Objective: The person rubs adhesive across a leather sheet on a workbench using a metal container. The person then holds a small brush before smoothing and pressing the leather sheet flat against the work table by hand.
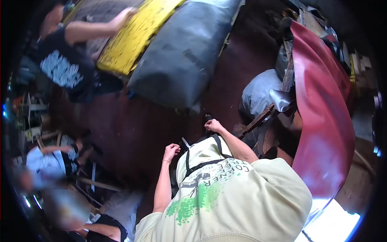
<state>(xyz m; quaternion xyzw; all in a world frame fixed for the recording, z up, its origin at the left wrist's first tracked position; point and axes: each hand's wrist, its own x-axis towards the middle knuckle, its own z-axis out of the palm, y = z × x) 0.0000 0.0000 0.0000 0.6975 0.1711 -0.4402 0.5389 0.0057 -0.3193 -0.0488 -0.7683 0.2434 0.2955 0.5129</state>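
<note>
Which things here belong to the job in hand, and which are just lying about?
Likely the job:
Dark grey sheeting, ahead of the left hand and right hand; neither clearly holds anything
Yellow panel, a co-worker's hand at it

Probably just lying about:
Red sheet, right side
Pale grey bundle, left of it

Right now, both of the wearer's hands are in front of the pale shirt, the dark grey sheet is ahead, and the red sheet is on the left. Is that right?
No: the head view shows the red sheet on the right, not left. The left hand and right hand are indeed in front of the pale shirt, with the dark grey sheet ahead.
</note>
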